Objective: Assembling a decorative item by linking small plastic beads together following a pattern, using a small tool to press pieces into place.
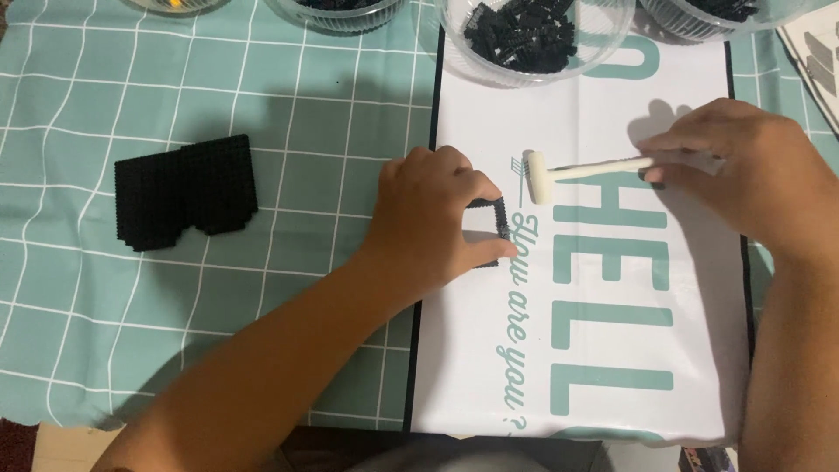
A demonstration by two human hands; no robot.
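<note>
The small black frame (pixel 491 229), made of tiny building bricks, lies on the white mat (pixel 612 350) with green letters, near its left edge. The left hand (pixel 433 218) is closed around the frame, with thumb and forefinger pinching its sides, so only the right side and part of the top can be seen. The right hand (pixel 743 166) is closed on the handle of a small white hammer (pixel 568 173), whose head hangs just above and right of the frame.

I judge the work to be only partly done: a larger black brick panel (pixel 185 190) sits finished-looking on the green checked cloth (pixel 131 306) that covers the worktop, well apart, while the frame is thin and open inside. The clear bowl (pixel 533 39) at the top holds many loose black bricks.

The other bowls are cut off by the picture's edge, and whether the hammer touches the frame I cannot tell.
</note>
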